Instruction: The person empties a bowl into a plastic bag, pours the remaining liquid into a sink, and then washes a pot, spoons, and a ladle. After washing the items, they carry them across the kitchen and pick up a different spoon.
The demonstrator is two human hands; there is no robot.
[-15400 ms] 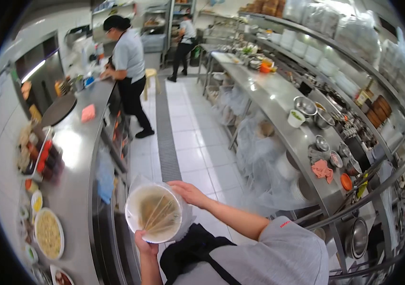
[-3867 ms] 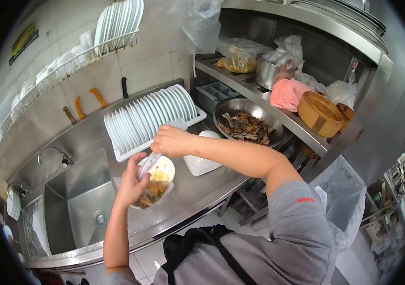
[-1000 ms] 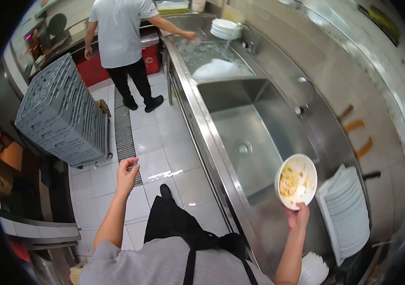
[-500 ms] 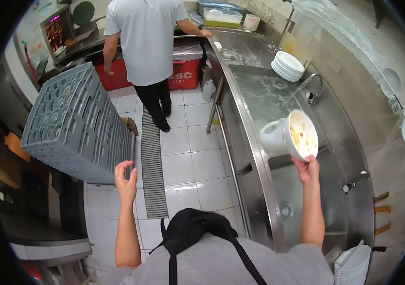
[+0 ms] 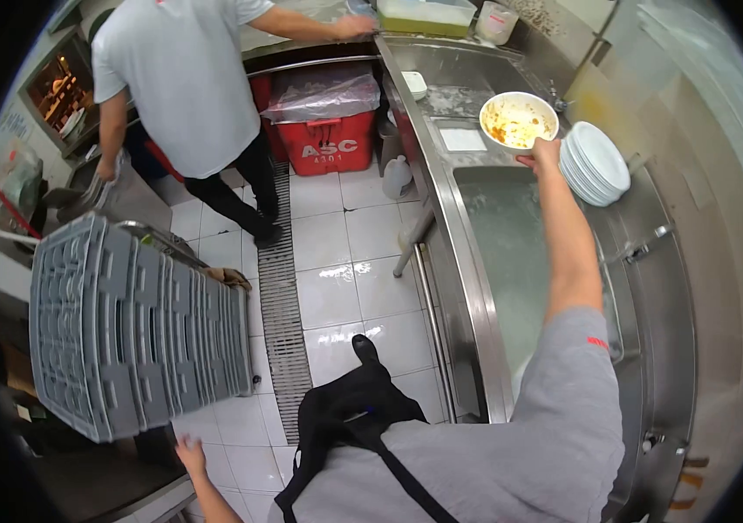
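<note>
My right hand (image 5: pixel 543 157) grips the rim of a white bowl (image 5: pixel 487 112) with yellow and orange food scraps inside. My arm stretches over the sink, and the bowl hangs above the steel ledge beyond the water-filled basin (image 5: pixel 511 253). Close to the right of that hand is a stack of white plates (image 5: pixel 596 164). Low on the left, my left hand (image 5: pixel 190 455) is empty with its fingers apart, just below the tall stack of grey dish racks (image 5: pixel 140 322).
A person in a light shirt (image 5: pixel 184 78) stands ahead, one hand on the counter edge. A red bin (image 5: pixel 328 148) with plastic over it and a plastic jug (image 5: pixel 397 177) are by the sink. A drain grate (image 5: pixel 280 331) runs along the tiled floor.
My right hand has carried the bowl forward, away from me, to the far end of the basin. My left hand has dropped lower and back. The other person has shifted left in view.
</note>
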